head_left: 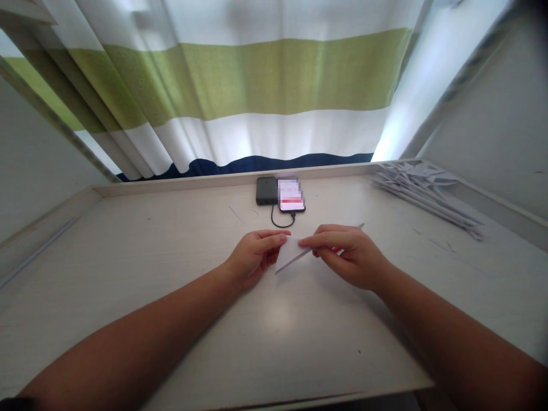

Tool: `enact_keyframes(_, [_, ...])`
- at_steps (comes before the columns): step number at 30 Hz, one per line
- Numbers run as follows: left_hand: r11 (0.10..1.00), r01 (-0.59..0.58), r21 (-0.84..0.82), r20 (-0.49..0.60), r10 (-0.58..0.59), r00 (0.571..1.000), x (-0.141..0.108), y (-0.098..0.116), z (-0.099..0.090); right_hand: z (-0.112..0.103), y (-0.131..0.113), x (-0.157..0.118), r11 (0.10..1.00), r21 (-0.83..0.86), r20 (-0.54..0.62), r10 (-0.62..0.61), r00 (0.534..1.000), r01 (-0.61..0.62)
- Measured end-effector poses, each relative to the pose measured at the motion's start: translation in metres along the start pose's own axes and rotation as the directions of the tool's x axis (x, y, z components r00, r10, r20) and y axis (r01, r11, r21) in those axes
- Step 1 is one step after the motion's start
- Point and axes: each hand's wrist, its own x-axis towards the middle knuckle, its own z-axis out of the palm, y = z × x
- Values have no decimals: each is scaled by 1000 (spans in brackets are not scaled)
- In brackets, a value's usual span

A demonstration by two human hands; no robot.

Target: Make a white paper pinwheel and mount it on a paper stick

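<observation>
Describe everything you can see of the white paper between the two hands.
The white paper looks thin, smooth and plain. It appears folded: its visible part is roughly triangular, with a sharp point toward the person and a slanting lower edge. It seems held tilted above the desk. The left hand pinches its upper left; the right hand grips its right side, hiding the rest.

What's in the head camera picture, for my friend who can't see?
A left hand and right hand hold white paper above a pale table. Behind them are a phone, a cord and a dark box; a paper pile lies at right. A striped curtain hangs beyond.
</observation>
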Motion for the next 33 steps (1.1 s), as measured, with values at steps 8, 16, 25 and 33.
enact_keyframes(8, [974, -135, 182, -32, 143, 989, -3, 1, 2, 1, -4, -1, 971, 108, 24, 210, 977, -212])
enact_keyframes(16, [844, -280, 457, 59, 286, 956, -13, 5, 8, 16, 2, 2, 833, 303, 214, 415, 884, -464])
enact_keyframes(25, [922, -135, 363, 179, 74, 981, -2, -1, -6, 7, 1, 6, 810, 289, 102, 503, 858, -509])
enact_keyframes(33, [908, -68, 413, 211, -23, 977, -3, 4, -4, 7, 1, 5, 836, 203, 98, 500, 860, -510])
